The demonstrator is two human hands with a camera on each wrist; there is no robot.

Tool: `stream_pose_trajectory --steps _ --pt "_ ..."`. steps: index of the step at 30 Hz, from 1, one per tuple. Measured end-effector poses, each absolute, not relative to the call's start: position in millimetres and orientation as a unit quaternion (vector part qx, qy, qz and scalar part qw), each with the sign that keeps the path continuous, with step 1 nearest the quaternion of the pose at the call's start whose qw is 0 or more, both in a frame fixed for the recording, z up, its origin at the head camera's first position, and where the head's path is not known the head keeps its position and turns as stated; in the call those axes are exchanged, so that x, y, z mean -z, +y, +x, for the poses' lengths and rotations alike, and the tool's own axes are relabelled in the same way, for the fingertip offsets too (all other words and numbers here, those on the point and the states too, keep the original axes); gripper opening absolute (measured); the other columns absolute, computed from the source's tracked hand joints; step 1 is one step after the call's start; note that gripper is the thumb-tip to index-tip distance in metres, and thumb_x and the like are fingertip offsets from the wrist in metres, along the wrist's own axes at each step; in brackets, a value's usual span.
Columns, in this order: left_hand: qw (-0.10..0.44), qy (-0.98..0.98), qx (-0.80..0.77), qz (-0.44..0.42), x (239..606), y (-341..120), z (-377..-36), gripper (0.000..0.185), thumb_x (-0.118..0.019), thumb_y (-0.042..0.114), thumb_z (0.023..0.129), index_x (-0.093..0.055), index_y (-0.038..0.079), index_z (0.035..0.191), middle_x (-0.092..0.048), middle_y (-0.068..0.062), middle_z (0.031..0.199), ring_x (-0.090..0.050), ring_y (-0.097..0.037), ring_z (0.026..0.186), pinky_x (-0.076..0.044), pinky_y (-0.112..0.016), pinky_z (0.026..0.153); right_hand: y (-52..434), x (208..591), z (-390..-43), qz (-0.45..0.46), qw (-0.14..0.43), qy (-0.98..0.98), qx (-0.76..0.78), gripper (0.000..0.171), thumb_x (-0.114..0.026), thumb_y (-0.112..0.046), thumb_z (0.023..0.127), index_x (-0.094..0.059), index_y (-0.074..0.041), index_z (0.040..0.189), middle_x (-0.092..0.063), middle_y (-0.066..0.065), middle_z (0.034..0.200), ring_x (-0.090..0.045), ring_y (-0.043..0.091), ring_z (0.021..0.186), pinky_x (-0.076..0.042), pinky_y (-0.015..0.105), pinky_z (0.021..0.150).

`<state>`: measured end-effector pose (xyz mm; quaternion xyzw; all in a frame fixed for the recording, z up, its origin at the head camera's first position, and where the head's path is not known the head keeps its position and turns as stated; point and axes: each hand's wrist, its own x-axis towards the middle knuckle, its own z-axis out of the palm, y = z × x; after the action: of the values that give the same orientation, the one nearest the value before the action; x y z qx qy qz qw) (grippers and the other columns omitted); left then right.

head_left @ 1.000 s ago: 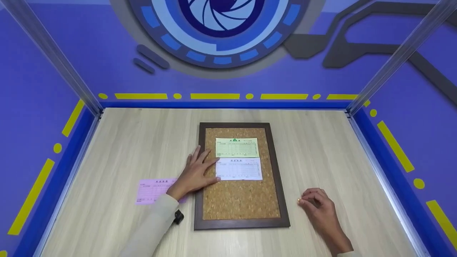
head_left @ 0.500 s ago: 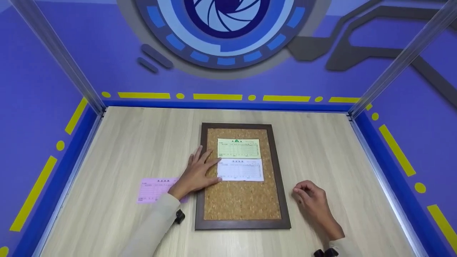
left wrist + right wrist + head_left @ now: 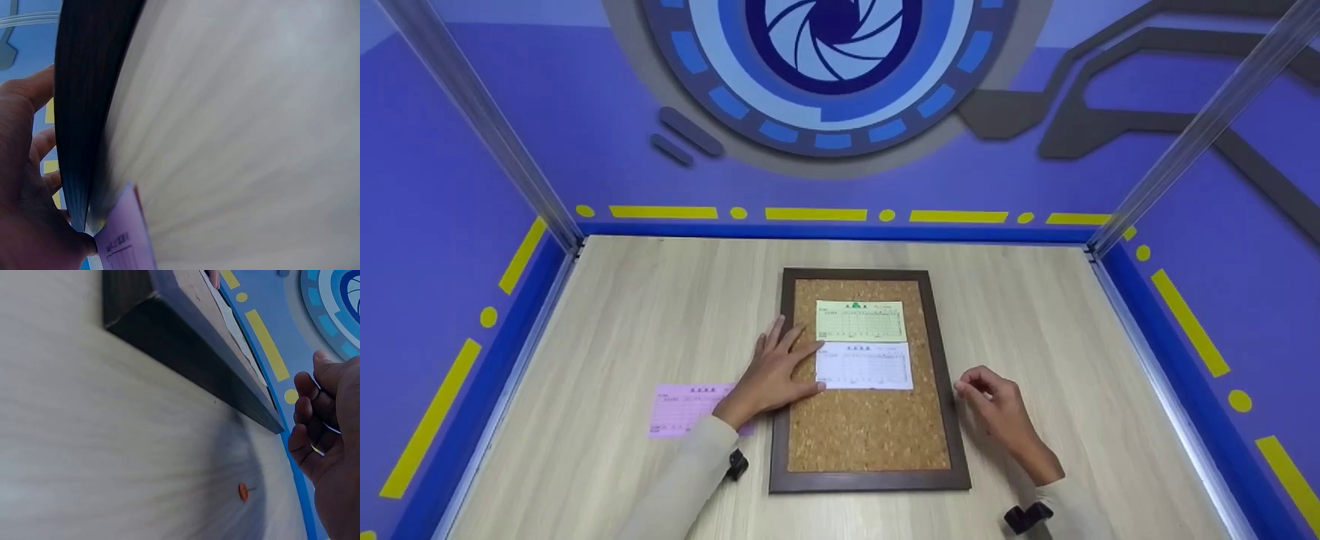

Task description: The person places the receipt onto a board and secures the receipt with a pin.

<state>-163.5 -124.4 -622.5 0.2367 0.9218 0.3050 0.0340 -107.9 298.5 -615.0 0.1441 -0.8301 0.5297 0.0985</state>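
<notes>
The white slip (image 3: 864,367) on the corkboard (image 3: 870,435), probably light and easily creased, suits pressing at its left edge, where the left hand (image 3: 771,373) spreads; the right hand (image 3: 999,405) curls, any pinch hidden.

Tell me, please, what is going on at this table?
A person's left-hand grip rests thumb and forefinger at the left corners of a white slip on a framed cork board, with a green slip just beyond it. The right-hand grip is beside the board's right edge, fingers curled; whether it holds anything is unclear. A pink slip lies on the table, partly hidden by the left arm; an orange tack lies beside the board.
</notes>
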Motion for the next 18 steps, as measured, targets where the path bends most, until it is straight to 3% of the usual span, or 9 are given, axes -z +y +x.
stream_pose_trajectory --steps 3,10,18 --pt "0.034 0.923 -0.302 0.237 622 -125 -164 0.077 -0.076 0.060 0.096 -0.059 0.021 0.161 -0.032 -0.020 0.177 -0.002 -0.053 0.167 -0.008 -0.081 0.126 289 614 -115 0.144 0.113 -0.838 -0.515 0.019 -0.077 0.007 0.097 -0.073 -0.010 0.092 -0.073 0.004 0.084 -0.063 0.012 0.076 -0.049 0.017 0.069" --pt "0.043 0.921 -0.310 0.233 625 -124 -162 0.078 -0.075 0.060 0.097 -0.057 0.022 0.162 -0.030 -0.019 0.179 -0.001 -0.052 0.167 -0.007 -0.080 0.127 272 614 -126 0.139 0.116 -0.839 -0.513 0.017 -0.076 0.012 0.095 -0.071 -0.003 0.089 -0.072 0.009 0.081 -0.065 0.024 0.072 -0.049 0.015 0.067" --pt "0.038 0.921 -0.305 0.239 622 -126 -163 0.078 -0.075 0.060 0.097 -0.057 0.021 0.162 -0.029 -0.020 0.179 -0.001 -0.053 0.167 -0.006 -0.081 0.126 260 608 -135 0.140 0.095 -0.827 -0.537 0.013 -0.070 0.006 0.103 -0.070 -0.004 0.095 -0.070 0.006 0.085 -0.062 0.012 0.077 -0.051 0.018 0.067"
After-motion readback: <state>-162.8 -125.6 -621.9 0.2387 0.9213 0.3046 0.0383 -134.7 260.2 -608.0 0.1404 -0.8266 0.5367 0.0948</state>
